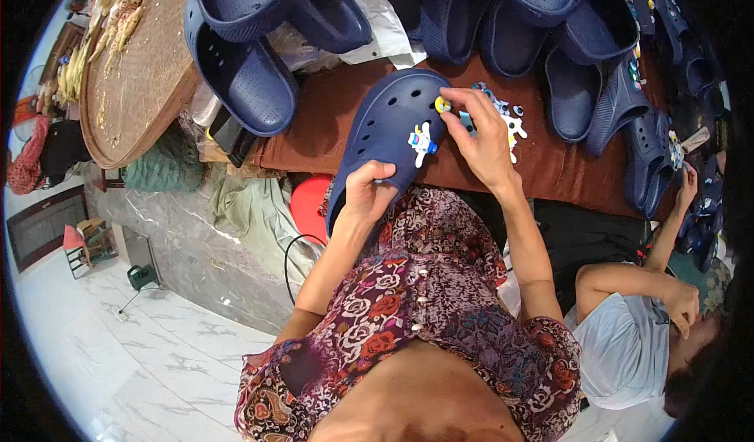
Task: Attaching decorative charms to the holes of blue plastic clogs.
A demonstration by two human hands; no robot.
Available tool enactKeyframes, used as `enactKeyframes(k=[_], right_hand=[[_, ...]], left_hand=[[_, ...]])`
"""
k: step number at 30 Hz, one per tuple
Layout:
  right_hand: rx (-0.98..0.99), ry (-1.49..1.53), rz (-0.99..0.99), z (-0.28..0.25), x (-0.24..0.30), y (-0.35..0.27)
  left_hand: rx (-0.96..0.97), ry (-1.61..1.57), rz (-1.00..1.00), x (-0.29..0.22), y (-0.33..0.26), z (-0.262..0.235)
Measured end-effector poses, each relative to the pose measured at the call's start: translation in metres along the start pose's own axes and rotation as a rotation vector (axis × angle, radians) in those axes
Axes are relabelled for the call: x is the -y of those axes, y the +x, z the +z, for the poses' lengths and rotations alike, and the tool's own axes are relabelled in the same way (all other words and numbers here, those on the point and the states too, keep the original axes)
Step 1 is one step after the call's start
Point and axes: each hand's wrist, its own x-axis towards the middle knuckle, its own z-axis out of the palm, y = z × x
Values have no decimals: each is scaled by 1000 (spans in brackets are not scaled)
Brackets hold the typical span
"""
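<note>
A navy foam clog with round holes in its upper lies tilted in front of me, its toe pointing away. My left hand is closed round its heel end, thumb on top. A white and blue figure-shaped shoe charm sits on the clog's upper. My right hand pinches a small round yellow shoe charm between thumb and finger, right at the holes near the clog's right edge. Beyond that hand, several loose white and blue charms lie on the brown cloth.
More navy clogs stand along the far side, some stacked. A large round woven tray is at the left. On the right a co-worker sits close, one hand by another clog. A red round stool shows below the table.
</note>
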Motion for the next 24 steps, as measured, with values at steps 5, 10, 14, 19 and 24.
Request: enactKeyframes(k=[5,10,14,19,24], right_hand=[[-2,-68,-2,0,6,-7],[-58,29,61,3,-2,-15],[-56,83,98,1,1,-15],[-41,118,151,-3,1,-16],[-6,209,251,-5,-3,-19]], left_hand=[[53,-33,35,9,-5,1],[16,103,-14,17,-19,8],[13,168,-67,19,-23,3],[-27,170,-82,22,-24,-8],[0,236,-66,19,-31,16]])
